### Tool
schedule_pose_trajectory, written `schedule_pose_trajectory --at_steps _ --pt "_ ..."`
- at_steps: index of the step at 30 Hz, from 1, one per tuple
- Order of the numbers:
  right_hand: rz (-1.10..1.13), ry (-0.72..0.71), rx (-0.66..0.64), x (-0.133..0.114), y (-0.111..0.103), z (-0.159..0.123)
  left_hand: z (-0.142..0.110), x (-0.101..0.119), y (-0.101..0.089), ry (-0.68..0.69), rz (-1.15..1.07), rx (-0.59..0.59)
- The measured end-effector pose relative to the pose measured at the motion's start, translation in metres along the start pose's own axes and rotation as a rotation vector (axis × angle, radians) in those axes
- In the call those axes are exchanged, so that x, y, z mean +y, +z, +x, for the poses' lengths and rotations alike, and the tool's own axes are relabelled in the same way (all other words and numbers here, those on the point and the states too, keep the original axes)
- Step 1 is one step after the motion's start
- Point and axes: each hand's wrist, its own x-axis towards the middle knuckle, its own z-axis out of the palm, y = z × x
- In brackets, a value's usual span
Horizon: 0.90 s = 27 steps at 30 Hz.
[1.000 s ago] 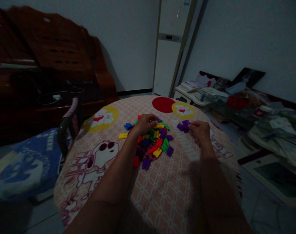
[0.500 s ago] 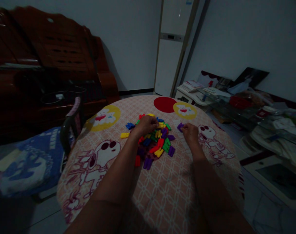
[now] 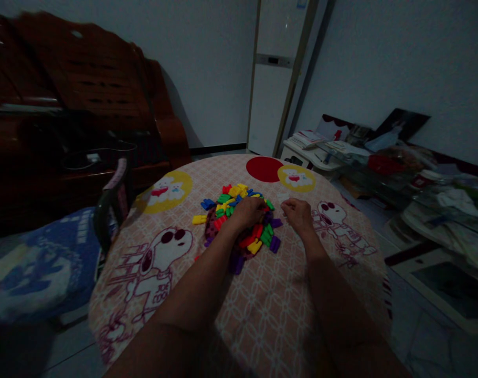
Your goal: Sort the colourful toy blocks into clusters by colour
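A heap of small coloured plastic blocks (image 3: 235,193) in red, yellow, green, blue and purple lies in and around a dark pink holed tray (image 3: 211,224). My left hand (image 3: 248,212) reaches over the heap, its fingers curled down among the blocks on the right side. What those fingertips grip is hidden. Just right of the heap, my right hand (image 3: 298,214) is closed in a pinch above the cloth; anything in it is too small or hidden to name. Purple blocks (image 3: 275,243) and a green block (image 3: 267,234) lie between my hands and the near edge.
A patterned cloth (image 3: 270,315) covers the round table. To the left are a chair with a blue cover (image 3: 65,252) and a wooden sofa (image 3: 97,89). A cluttered glass-topped cabinet (image 3: 404,184) stands to the right, and a tall white unit (image 3: 270,100) behind.
My left hand has moved right across the heap, uncovering blocks at its far left. My right hand has come left toward the heap; the purple blocks at its fingertips no longer show.
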Motion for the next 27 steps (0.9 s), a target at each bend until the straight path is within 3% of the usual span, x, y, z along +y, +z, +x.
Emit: schedule_pose_trajectory --at_steps 4,13,20,27 --pt "-0.062 -0.034 -0.146 -0.005 0.007 -0.002 -0.001 0.002 0.004 0.056 -0.024 -0.015" --pt "-0.076 -0.014 -0.307 -0.006 0.005 -0.007 -0.005 0.014 0.009 0.085 0.124 -0.116" --pt "0.173 0.282 -0.270 -0.012 0.003 -0.007 -0.002 0.012 0.013 0.107 0.057 -0.076" --pt "0.469 0.438 -0.259 -0.018 -0.001 -0.006 0.001 0.003 0.006 0.165 -0.328 0.042"
